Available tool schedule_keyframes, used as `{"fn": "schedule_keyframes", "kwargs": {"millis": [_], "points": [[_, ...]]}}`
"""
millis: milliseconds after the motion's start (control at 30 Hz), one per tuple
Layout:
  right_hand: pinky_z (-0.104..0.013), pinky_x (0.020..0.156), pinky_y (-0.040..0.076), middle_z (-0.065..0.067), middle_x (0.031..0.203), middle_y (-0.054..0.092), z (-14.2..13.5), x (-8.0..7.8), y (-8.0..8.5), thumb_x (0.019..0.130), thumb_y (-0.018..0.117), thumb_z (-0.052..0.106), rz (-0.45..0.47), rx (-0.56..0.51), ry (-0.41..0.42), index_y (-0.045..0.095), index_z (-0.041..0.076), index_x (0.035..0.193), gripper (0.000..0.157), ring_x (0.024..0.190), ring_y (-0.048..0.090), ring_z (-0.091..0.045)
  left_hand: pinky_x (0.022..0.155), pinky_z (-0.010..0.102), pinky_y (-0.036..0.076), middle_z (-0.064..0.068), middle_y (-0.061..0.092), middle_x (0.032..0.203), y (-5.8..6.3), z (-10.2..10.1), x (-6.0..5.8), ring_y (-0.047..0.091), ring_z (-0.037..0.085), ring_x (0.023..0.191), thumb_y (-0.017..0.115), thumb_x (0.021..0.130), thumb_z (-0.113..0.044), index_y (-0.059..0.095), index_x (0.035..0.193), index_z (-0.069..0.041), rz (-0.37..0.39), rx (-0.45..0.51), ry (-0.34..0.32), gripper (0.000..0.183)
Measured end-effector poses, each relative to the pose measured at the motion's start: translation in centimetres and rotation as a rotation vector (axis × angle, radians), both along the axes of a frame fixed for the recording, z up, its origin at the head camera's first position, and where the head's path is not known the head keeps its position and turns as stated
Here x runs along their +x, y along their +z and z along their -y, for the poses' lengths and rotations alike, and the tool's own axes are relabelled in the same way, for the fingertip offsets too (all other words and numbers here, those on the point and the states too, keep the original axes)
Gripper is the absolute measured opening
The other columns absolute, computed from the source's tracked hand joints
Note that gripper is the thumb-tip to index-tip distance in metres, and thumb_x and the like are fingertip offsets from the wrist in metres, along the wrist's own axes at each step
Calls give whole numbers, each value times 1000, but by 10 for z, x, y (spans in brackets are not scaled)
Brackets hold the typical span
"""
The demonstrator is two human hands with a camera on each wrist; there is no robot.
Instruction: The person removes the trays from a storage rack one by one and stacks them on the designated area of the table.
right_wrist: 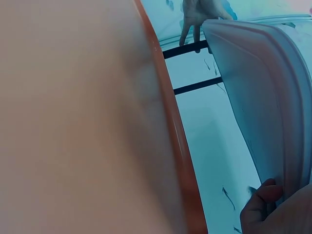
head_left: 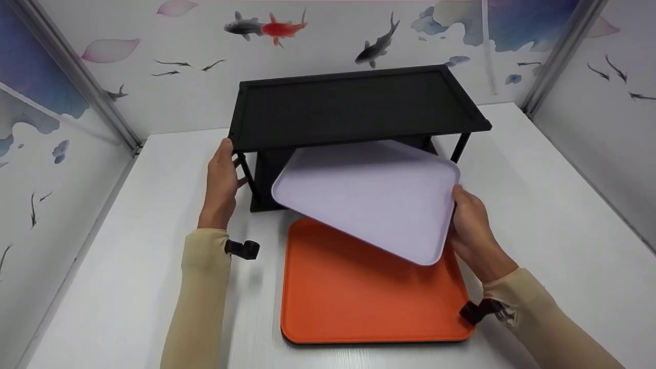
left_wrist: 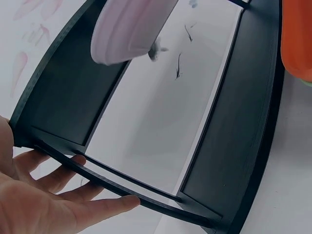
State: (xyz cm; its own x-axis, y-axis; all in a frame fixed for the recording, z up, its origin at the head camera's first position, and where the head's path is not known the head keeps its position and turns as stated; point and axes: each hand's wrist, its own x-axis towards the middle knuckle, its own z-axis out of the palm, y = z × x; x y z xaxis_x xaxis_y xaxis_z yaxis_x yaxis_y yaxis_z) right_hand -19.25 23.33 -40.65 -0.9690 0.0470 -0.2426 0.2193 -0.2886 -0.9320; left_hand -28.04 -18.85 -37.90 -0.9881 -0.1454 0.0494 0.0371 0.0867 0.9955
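A lavender tray (head_left: 369, 200) is tilted above the table, its far edge inside a black two-tier rack (head_left: 353, 107), under the top shelf. My right hand (head_left: 474, 230) grips its right edge, and in the right wrist view the thumb and fingers (right_wrist: 268, 195) pinch the rim. My left hand (head_left: 221, 182) rests against the rack's left end, thumb at the upper shelf's corner. In the left wrist view its spread, mostly straight fingers (left_wrist: 105, 212) touch the side bars (left_wrist: 156, 207). An orange tray (head_left: 369, 307) lies flat in front of the rack.
A dark edge shows beneath the orange tray. White walls (head_left: 179, 102) with painted fish enclose the white table (head_left: 133, 246) at the back and sides. A small black camera (head_left: 243, 249) sits on the left wrist and another (head_left: 479, 310) on the right.
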Motion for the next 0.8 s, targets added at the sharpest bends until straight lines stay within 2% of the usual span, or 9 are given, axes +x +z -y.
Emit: {"fn": "schedule_keyframes", "kwargs": {"millis": [233, 467, 800], "points": [[-26, 112, 37, 3, 135, 43, -6, 5, -1, 112, 24, 44, 13, 54, 28, 16, 6, 162, 64, 128, 41, -10, 115, 56, 40, 7, 26, 168, 1, 0, -1, 27, 33, 154, 28, 109, -56, 25, 164, -18, -1, 1, -2, 66], [-22, 98, 47, 1, 121, 50, -12, 9, 0, 112, 28, 42, 13, 98, 29, 28, 2, 152, 58, 113, 52, -9, 115, 60, 38, 9, 29, 166, -2, -1, -1, 27, 37, 153, 31, 108, -57, 30, 163, -17, -32, 29, -14, 68], [-22, 92, 50, -2, 119, 51, -23, 14, -1, 112, 25, 45, 25, 218, 117, 17, -4, 160, 69, 107, 55, -8, 116, 59, 37, 9, 29, 166, -2, 0, -1, 27, 37, 153, 31, 108, -58, 30, 162, -18, -35, 26, -24, 67]]}}
